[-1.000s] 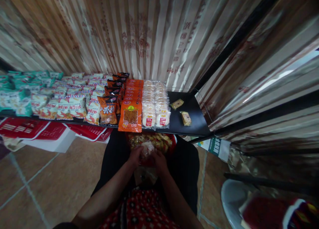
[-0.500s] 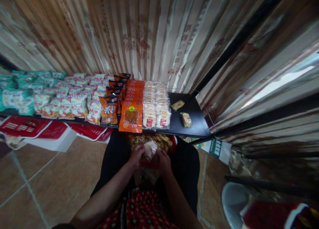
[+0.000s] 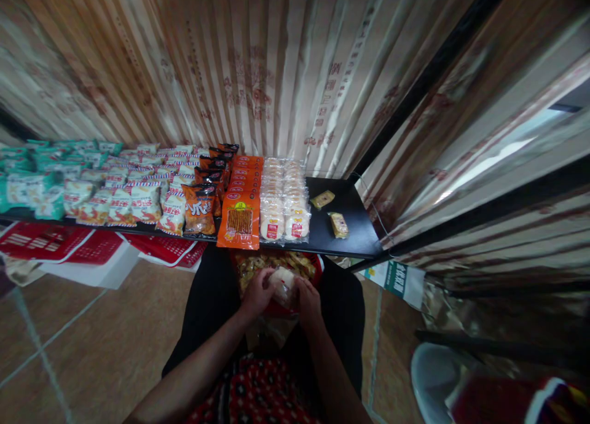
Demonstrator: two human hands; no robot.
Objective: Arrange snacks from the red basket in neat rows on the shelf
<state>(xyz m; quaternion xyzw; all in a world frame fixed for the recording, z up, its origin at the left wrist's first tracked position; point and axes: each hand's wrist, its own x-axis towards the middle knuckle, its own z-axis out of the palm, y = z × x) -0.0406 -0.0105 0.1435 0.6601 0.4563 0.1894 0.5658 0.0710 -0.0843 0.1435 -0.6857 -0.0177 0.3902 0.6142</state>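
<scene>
Between my left hand (image 3: 258,294) and my right hand (image 3: 308,300) is a clear-wrapped packet with a pale filling (image 3: 283,284), which looks like a rice cracker packet. Fingers of both hands are closed on its two sides. Below the hands, a red basket (image 3: 321,265) rests between my knees, filled with many small golden-wrapped snacks (image 3: 246,265). Just beyond, rows of clear rice cracker packets (image 3: 296,224) stand on a black shelf (image 3: 354,236). Two small yellowish wrapped pieces (image 3: 338,225) lie on the shelf to their right.
Left along the shelf are orange stick-snack packets (image 3: 238,224), orange-and-black bags (image 3: 200,210), white bags (image 3: 146,201) and green bags (image 3: 48,196). Red baskets (image 3: 39,239) sit beneath. A black frame bar (image 3: 428,86) slants at right, above a pale basin (image 3: 428,369).
The packet has turned in my hands and shows a rounder, flatter face. My hands stay over the basket. The whole view has shifted slightly.
</scene>
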